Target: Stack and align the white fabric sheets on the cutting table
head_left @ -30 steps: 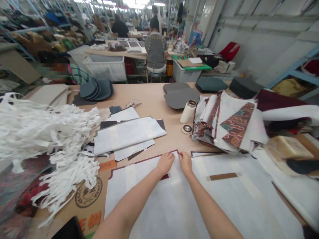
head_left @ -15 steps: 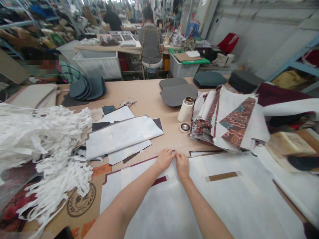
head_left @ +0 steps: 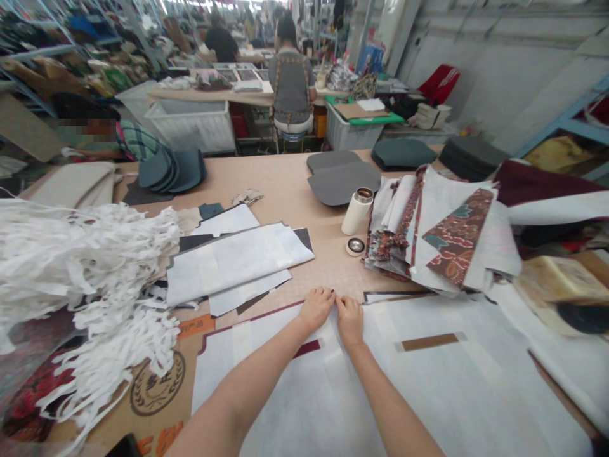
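A large white-backed fabric panel (head_left: 295,387) with a maroon folded edge covers the near part of the table. At its far edge, my left hand (head_left: 318,307) is closed, fingertips pinching the maroon border. Beside it, almost touching, my right hand (head_left: 350,320) is closed on the same edge, thumb and fingers pressed together. The exact grip under the fingertips is hidden. A maroon strip (head_left: 308,348) shows on the panel by my left forearm, and a brown strip (head_left: 429,343) lies to the right of my right hand.
Folded white panels (head_left: 238,257) lie left of centre, by a heap of white strips (head_left: 85,266). A cream open bottle (head_left: 354,214) and its lid (head_left: 354,246) stand ahead, near a patterned fabric stack (head_left: 457,235). A co-worker (head_left: 130,139) sits at the far left.
Both hands keep nearly the same place at the panel's edge, fingers still closed. The whole view has shifted slightly.
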